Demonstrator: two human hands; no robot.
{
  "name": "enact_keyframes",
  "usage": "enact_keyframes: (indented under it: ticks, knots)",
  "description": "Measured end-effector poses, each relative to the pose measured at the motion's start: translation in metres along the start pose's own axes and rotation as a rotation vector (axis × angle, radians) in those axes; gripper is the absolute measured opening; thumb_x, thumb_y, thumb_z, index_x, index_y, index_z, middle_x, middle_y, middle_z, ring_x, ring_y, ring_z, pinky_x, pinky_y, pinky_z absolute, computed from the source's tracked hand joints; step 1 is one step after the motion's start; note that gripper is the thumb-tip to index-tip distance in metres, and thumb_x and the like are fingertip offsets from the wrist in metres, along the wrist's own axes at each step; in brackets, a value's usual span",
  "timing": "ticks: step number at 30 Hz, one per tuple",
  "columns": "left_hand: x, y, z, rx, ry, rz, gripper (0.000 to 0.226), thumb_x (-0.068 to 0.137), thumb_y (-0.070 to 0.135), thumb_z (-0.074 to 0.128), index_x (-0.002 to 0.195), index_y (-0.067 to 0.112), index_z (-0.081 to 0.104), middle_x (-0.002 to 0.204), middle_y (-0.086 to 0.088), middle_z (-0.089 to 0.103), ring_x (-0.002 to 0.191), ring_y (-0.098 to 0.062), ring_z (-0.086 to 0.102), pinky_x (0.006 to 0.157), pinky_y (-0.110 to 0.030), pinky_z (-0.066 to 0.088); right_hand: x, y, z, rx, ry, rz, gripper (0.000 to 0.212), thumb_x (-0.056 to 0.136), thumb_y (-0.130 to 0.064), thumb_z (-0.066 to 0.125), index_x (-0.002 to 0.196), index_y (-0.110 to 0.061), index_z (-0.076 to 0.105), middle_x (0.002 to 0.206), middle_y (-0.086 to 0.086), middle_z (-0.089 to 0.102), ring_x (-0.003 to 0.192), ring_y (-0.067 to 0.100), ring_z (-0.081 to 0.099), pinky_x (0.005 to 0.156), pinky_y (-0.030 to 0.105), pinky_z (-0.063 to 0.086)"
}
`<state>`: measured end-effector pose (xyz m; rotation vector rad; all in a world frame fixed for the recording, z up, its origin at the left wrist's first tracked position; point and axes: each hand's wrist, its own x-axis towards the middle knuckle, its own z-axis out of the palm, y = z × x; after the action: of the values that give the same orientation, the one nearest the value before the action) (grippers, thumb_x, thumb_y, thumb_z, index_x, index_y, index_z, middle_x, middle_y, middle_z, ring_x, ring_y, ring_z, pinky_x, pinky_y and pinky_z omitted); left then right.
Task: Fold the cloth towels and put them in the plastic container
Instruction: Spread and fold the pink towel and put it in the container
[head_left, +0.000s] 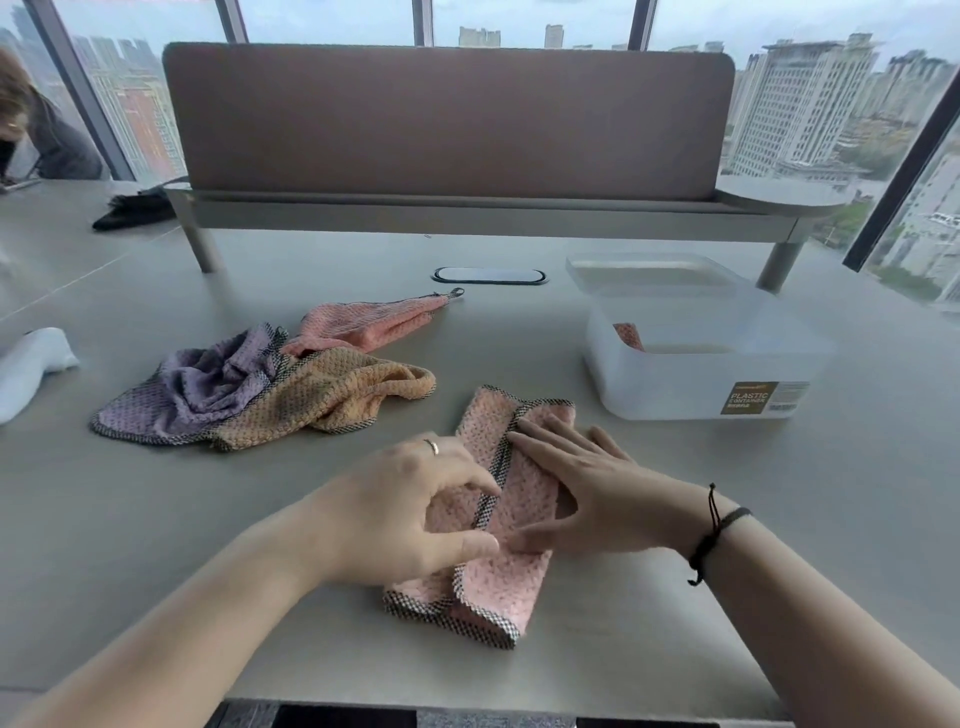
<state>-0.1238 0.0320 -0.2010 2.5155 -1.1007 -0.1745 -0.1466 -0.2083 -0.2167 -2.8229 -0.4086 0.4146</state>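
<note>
A pink towel (498, 587) with a checked hem lies partly folded near the table's front edge. My left hand (415, 514) pinches its folded edge between thumb and fingers. My right hand (587, 483) lies flat on the towel's right half with straight fingers. Further left sit a purple towel (197, 389), an orange towel (332, 395) and another pink towel (369, 325), all crumpled in a heap. The translucent plastic container (701, 384) stands at the right with a folded pink towel (629, 335) inside.
The container's lid (649, 270) lies behind it. A brown divider screen (447, 119) on legs crosses the back of the grey table (156, 519). A white cloth (31, 364) lies at the left edge, a black item (135, 208) at the far left. A person (36, 130) sits back left.
</note>
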Motion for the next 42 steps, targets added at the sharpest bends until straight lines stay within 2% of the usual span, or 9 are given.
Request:
enact_keyframes:
  ticks: [3,7,9,12,17,22,28,36,42]
  knots:
    - [0.003,-0.008,0.010,0.004,-0.100,-0.007,0.075,0.080,0.073,0.060,0.145,0.043,0.039,0.154,0.028,0.028,0.142,0.011,0.019,0.117,-0.016,0.016,0.006,0.008,-0.010,0.017,-0.061,-0.064,0.110,0.076,-0.068,0.067,0.155,-0.040,-0.004,0.156,-0.030,-0.014,0.136,-0.013,-0.032,0.120,0.035,-0.017]
    - [0.005,-0.010,0.017,0.063,-0.167,0.002,0.087,0.080,0.082,0.040,0.154,0.044,0.016,0.160,0.027,0.000,0.144,0.013,-0.011,0.116,-0.014,-0.008,0.008,0.013,-0.020,0.089,-0.100,-0.077,0.112,0.076,-0.055,0.077,0.155,-0.041,0.000,0.144,-0.037,-0.012,0.105,-0.036,-0.039,0.115,0.025,-0.018]
    - [0.006,-0.008,0.021,0.133,-0.181,-0.009,0.088,0.079,0.085,0.028,0.155,0.045,0.007,0.160,0.026,-0.010,0.142,0.012,-0.019,0.114,-0.015,-0.016,0.006,0.011,-0.021,0.112,-0.068,-0.069,0.110,0.075,-0.055,0.077,0.156,-0.039,0.004,0.151,-0.034,-0.006,0.118,-0.032,-0.031,0.117,0.029,-0.017]
    - [0.006,-0.006,0.025,0.207,-0.176,-0.031,0.086,0.080,0.087,0.022,0.154,0.047,0.000,0.159,0.024,-0.016,0.145,0.005,-0.022,0.120,-0.026,-0.014,0.000,0.002,-0.011,0.177,0.062,-0.062,0.107,0.073,-0.072,0.066,0.156,-0.037,0.009,0.163,-0.021,0.002,0.143,-0.008,-0.016,0.124,0.043,-0.005]
    - [0.008,-0.005,0.032,0.259,-0.134,-0.095,0.083,0.086,0.082,0.018,0.155,0.043,-0.007,0.162,0.021,-0.017,0.148,0.000,-0.020,0.125,-0.036,-0.006,-0.025,-0.020,0.017,0.076,0.179,-0.065,0.119,0.059,-0.099,0.033,0.156,-0.038,0.000,0.163,-0.021,-0.005,0.147,-0.001,-0.020,0.124,0.041,-0.007]
    - [0.010,-0.008,0.037,0.229,-0.104,-0.135,0.072,0.093,0.072,0.008,0.155,0.039,-0.011,0.163,0.019,-0.015,0.148,0.000,-0.021,0.125,-0.036,-0.005,-0.046,-0.021,0.036,0.047,0.390,-0.211,0.072,0.079,-0.075,0.054,0.143,-0.045,0.042,0.155,-0.021,0.033,0.145,-0.001,0.021,0.121,0.029,0.021]
    - [0.010,-0.009,0.033,0.233,-0.133,-0.122,0.076,0.093,0.074,0.015,0.156,0.038,-0.009,0.163,0.019,-0.017,0.148,0.000,-0.021,0.125,-0.035,-0.007,-0.053,-0.013,0.039,0.144,0.530,-0.378,0.013,0.084,-0.036,0.072,0.097,-0.034,0.073,0.117,-0.021,0.064,0.107,0.003,0.061,0.089,0.032,0.050]
    - [0.010,-0.010,0.032,0.222,-0.129,-0.123,0.080,0.089,0.079,0.016,0.155,0.041,-0.008,0.162,0.020,-0.018,0.147,0.001,-0.021,0.124,-0.035,-0.009,-0.054,-0.011,0.039,0.296,0.564,-0.362,0.012,0.074,-0.015,0.072,0.077,-0.027,0.073,0.098,-0.021,0.068,0.088,0.004,0.066,0.075,0.031,0.053]
    - [0.013,-0.009,0.033,0.216,-0.112,-0.110,0.084,0.087,0.081,0.022,0.156,0.041,-0.004,0.163,0.021,-0.014,0.148,0.002,-0.019,0.125,-0.039,-0.007,-0.055,-0.011,0.038,0.224,0.527,-0.345,0.011,0.074,-0.034,0.077,0.073,-0.029,0.067,0.103,-0.025,0.065,0.090,0.000,0.061,0.081,0.030,0.050]
